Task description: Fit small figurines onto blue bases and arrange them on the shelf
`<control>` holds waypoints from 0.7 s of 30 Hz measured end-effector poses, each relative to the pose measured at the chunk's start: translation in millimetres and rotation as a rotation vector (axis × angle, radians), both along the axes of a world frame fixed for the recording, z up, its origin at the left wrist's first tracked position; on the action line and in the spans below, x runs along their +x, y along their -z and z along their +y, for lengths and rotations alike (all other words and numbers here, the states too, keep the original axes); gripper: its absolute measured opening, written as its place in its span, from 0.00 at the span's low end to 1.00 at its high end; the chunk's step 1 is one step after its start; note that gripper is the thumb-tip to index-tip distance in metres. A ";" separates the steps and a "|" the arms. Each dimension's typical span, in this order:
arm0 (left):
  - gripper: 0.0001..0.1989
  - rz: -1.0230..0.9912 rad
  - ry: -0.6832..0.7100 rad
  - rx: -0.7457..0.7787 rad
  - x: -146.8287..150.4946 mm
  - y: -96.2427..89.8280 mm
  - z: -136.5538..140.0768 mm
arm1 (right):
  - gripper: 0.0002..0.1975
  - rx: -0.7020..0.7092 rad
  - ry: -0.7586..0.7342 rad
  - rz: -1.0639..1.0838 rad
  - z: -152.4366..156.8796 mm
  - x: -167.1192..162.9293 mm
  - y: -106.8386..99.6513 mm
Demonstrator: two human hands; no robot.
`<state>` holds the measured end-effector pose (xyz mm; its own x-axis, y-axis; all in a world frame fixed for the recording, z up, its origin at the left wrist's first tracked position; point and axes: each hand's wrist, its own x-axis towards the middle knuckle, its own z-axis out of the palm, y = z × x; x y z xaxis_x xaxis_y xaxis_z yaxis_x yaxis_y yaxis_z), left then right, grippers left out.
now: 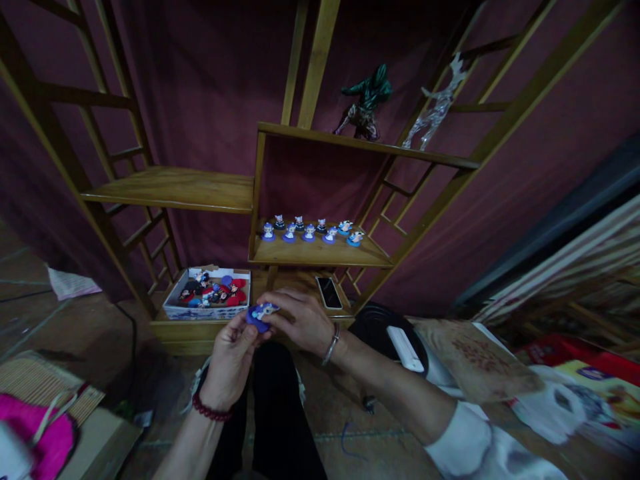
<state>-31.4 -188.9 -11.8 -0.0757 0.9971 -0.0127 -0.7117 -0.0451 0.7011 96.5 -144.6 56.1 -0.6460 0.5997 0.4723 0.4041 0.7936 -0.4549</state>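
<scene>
Between my two hands is a small purple-and-white figurine (259, 317), held in front of the low shelf. My left hand (234, 350) grips its round purple base with thumb and fingers. The fingers of my right hand (300, 320) are closed on its upper part from the right. Similar figurines stand in rows on the middle shelf (280, 252), with a purple one (309, 231) among several in front and black-based ones (299, 223) behind. A shallow box (173, 310) of loose red, black and blue figurines sits left of my hands.
A phone (329, 293) lies on the lowest shelf, right of my hands. Above stand a green-hooded statue (370, 100) and a clear statue (436, 110). A cushion (475, 357) and a white plastic bag (547, 400) are at right; a cardboard box (95, 440) is at left.
</scene>
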 end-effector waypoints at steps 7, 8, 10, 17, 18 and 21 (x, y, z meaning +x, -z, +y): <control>0.11 0.079 -0.076 0.028 1.9 -1.3 -0.3 | 0.12 -0.085 0.142 0.103 -5.9 -6.0 5.9; 0.11 0.098 -0.086 0.026 2.1 -1.0 -0.2 | 0.12 -0.084 0.153 0.109 -6.3 -6.6 7.1; 0.11 0.136 -0.099 0.020 2.3 0.3 0.2 | 0.11 -0.088 0.176 0.111 -7.2 -7.7 9.2; 0.12 0.212 -0.121 0.016 -0.9 6.8 1.7 | 0.11 -0.099 0.275 0.072 -9.7 -11.4 10.7; 0.13 0.227 -0.127 0.013 -1.5 7.7 1.7 | 0.11 -0.099 0.287 0.062 -10.0 -11.9 9.9; 0.14 0.277 -0.132 0.004 -2.8 10.2 1.6 | 0.09 -0.114 0.313 0.043 -11.4 -13.3 7.2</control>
